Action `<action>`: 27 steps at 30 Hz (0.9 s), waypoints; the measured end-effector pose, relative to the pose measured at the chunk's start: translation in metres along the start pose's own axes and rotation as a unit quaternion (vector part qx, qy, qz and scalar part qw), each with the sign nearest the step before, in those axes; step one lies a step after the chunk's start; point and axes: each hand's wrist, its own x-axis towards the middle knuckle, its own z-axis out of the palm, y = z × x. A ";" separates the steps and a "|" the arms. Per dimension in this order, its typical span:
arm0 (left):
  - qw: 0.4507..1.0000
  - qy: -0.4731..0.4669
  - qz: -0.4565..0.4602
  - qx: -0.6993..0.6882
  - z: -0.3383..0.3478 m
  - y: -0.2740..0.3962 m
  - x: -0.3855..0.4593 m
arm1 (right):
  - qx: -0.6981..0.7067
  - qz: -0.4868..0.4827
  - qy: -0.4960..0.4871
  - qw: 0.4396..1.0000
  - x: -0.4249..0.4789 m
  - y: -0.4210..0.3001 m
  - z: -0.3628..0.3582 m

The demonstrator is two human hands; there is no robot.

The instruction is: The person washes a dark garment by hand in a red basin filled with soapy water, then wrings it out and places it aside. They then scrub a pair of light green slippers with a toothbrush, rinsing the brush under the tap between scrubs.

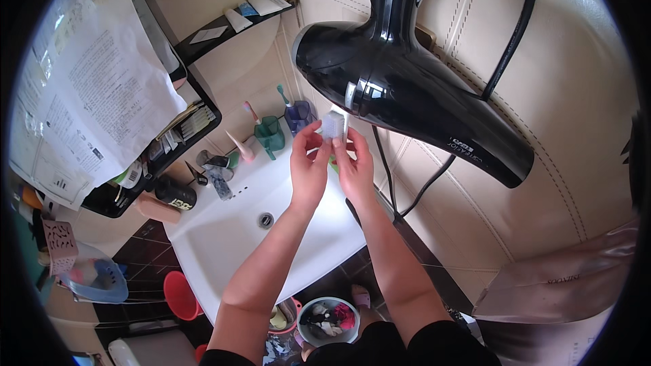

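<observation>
My left hand [309,165] and my right hand [354,162] come together over the back right of a white washbasin [229,234]. Between their fingertips they hold a small pale brush [333,126], its bristles towards me. Something green shows partly behind my right hand. A green toothbrush cup [269,134] and a blue one [300,116], each with a toothbrush, stand to the left of the hands at the basin's rear corner. Further left are a pink pointed-nozzle bottle [245,150] and the basin's faucet [218,175].
A black hair dryer [396,76] hangs close above and right of my hands, its cord by the wall. A black shelf [168,147] with papers and toiletries is at left. Beneath the basin are a tub of clothes [303,338] and a red bucket [181,297].
</observation>
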 end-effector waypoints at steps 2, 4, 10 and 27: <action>0.999 0.008 -0.022 -0.034 0.000 0.002 -0.004 | 0.029 0.036 -0.005 0.999 -0.005 -0.007 0.002; 0.998 0.010 -0.024 -0.055 0.003 0.010 -0.006 | 0.048 0.047 -0.003 0.998 -0.006 -0.019 0.003; 0.998 0.005 -0.005 -0.069 0.004 0.025 -0.009 | 0.034 0.001 0.024 0.999 -0.011 -0.024 0.007; 0.996 0.010 -0.023 -0.083 -0.005 0.047 -0.013 | -0.001 -0.009 0.035 0.999 -0.021 -0.054 0.009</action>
